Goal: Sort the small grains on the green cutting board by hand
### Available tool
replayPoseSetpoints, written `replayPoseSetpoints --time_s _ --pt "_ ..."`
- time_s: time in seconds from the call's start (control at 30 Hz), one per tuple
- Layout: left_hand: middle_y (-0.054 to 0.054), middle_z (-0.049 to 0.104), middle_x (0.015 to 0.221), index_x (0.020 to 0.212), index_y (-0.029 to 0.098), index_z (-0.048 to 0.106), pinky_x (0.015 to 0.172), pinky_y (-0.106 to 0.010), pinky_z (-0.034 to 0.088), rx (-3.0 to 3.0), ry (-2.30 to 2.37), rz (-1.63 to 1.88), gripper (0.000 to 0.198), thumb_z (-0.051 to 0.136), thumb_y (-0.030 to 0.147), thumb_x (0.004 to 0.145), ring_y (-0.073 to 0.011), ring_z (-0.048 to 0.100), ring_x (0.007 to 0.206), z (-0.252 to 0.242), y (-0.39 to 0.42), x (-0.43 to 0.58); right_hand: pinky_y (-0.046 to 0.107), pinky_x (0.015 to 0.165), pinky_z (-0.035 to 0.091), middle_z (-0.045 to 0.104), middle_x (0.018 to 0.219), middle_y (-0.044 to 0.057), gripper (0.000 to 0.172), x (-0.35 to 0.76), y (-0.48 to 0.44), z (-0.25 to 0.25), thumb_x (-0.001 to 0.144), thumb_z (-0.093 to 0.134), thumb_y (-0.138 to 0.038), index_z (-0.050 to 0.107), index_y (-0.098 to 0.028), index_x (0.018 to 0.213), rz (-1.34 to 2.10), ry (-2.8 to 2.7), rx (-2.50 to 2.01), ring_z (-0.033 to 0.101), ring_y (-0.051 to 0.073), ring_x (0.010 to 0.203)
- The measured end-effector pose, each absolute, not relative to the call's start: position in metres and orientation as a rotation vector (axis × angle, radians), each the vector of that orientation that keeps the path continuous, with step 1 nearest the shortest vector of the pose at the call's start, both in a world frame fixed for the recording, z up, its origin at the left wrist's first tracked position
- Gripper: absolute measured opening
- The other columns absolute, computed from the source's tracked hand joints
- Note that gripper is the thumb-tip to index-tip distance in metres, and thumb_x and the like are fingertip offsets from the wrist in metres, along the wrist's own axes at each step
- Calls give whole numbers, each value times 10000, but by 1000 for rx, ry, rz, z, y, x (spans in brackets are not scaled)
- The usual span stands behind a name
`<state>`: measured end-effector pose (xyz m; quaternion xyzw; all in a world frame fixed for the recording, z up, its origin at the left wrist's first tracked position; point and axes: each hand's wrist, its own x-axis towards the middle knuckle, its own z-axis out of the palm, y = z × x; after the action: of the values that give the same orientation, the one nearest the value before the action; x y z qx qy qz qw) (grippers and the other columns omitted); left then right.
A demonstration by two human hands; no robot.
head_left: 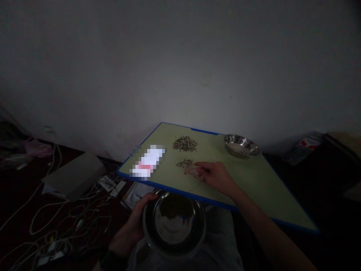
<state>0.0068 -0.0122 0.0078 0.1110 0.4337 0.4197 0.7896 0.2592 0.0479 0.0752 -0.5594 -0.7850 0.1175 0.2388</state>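
My left hand (138,214) grips the rim of a shiny metal bowl (148,229) just below the table's near edge. Dark, greenish contents (173,206) lie on one side inside it. Over the table, the fingers of my right hand (217,176) are closed on a thin, see-through piece (193,171), possibly plastic; its exact kind is unclear. Its far edge meets a small scatter of dark and pale bits (184,163), seed-like in look. Farther back lies a larger pile of similar bits (184,143).
The pale tabletop (254,188) has a blue edge. A second metal bowl (241,146) stands at its back right. A lit, pixelated phone-like shape (148,162) lies on the left. Tangled cables (76,210) and a grey box (75,175) cover the floor at left.
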Motion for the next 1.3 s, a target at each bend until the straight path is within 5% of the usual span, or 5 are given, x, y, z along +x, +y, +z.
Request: replayPoseSetpoints --time_s 0.3,0.8,1.13,1.3 --pt "-57 736 495 562 122 712 541 -250 508 235 952 926 268 538 147 763 -163 655 453 16 -12 9 276 671 502 748 935 42 323 258 46 76 835 501 -206 718 -226 1074 326 -2205 -1455 683 173 696" --pt "-67 731 490 594 113 722 528 -259 514 228 955 901 277 529 176 782 -168 643 436 18 -14 10 242 549 480 739 712 30 316 255 29 73 850 483 -230 726 -201 1050 364 -2099 -1501 634 147 519" --pt "-32 673 395 490 112 710 450 -208 471 214 967 955 347 496 105 763 -124 589 370 26 -14 14 236 560 477 753 832 48 291 248 2 65 863 476 -252 741 -214 977 344 -2019 -1460 661 155 591" --pt "-48 717 466 580 101 743 509 -229 500 218 908 940 221 590 163 727 -150 636 443 20 -14 10 227 517 452 743 750 31 297 246 11 68 867 471 -273 742 -212 969 416 -1992 -1494 628 140 531"
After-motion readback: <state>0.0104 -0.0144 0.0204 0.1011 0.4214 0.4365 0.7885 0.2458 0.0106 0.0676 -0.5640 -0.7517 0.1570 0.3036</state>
